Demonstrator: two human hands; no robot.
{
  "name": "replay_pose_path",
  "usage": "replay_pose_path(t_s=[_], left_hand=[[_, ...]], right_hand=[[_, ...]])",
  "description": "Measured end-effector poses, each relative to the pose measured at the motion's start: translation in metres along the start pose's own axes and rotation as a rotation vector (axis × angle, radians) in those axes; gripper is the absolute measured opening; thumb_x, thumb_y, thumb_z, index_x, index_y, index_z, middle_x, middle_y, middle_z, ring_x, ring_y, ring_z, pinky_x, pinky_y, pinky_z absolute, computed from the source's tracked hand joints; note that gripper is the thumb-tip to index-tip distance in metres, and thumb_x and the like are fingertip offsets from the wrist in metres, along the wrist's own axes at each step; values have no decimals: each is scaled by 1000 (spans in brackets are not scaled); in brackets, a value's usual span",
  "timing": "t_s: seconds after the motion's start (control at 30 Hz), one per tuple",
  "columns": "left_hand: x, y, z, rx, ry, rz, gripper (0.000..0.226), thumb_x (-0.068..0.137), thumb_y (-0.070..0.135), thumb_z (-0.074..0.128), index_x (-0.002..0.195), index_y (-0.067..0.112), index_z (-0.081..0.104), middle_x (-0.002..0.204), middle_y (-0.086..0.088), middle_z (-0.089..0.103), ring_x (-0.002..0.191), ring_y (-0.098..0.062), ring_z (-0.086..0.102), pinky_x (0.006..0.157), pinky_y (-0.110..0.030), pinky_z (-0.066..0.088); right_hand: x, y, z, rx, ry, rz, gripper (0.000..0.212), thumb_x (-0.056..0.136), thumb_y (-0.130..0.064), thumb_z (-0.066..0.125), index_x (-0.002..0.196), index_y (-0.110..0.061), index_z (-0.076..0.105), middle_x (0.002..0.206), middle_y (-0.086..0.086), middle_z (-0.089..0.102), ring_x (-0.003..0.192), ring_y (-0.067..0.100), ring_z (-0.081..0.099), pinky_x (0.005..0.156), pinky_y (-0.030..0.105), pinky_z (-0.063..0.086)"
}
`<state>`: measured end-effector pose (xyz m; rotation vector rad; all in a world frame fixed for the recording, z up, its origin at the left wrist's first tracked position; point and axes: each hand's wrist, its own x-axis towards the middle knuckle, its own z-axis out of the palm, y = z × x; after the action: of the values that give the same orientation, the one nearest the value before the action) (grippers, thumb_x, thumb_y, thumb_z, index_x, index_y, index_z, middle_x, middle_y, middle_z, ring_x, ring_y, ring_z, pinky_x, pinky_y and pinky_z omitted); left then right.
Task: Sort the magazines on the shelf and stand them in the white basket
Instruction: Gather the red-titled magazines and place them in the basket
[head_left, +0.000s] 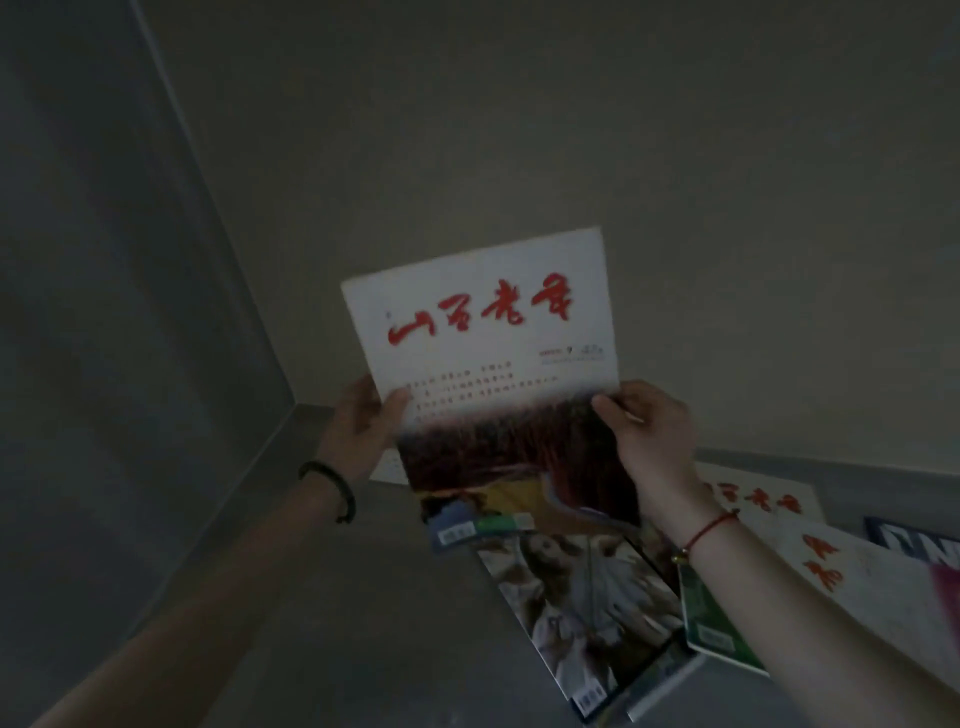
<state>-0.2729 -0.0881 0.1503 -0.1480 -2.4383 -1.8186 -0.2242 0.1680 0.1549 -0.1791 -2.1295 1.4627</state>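
Held magazine (488, 338): is being held up above the grey shelf (363, 597), cover facing the camera, white upper half with red brush lettering, dark reddish picture below
Left hand (363, 421): is gripping the magazine's left edge, thumb lying across the cover, fingers tucked behind the pages
Right hand (649, 431): is pinching the right edge, thumb pressing on the front, fingers curling behind
Magazines on the shelf: are lying flat and overlapping under and to the right of the held one, a photo cover (576, 608) nearest, a green booklet (711, 618) beside it, two white covers with red lettering (841, 571) further right
Wrists: a black bracelet (332, 488) is sitting on the left, a red string (709, 527) on the right
Wall (571, 130): is standing plain and dim behind the held magazine
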Motion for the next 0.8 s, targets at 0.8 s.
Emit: replay_pose_path(t_s=[0.8], left_hand=[[198, -125, 1, 203, 328, -233, 34, 67, 14, 79, 93, -3, 67, 103, -23, 70, 97, -32, 62, 73, -16, 36]], right_hand=[[100, 105, 170, -205, -26, 222, 7, 77, -5, 67, 76, -10, 71, 72, -3, 63, 59, 1, 53, 49, -2, 38]])
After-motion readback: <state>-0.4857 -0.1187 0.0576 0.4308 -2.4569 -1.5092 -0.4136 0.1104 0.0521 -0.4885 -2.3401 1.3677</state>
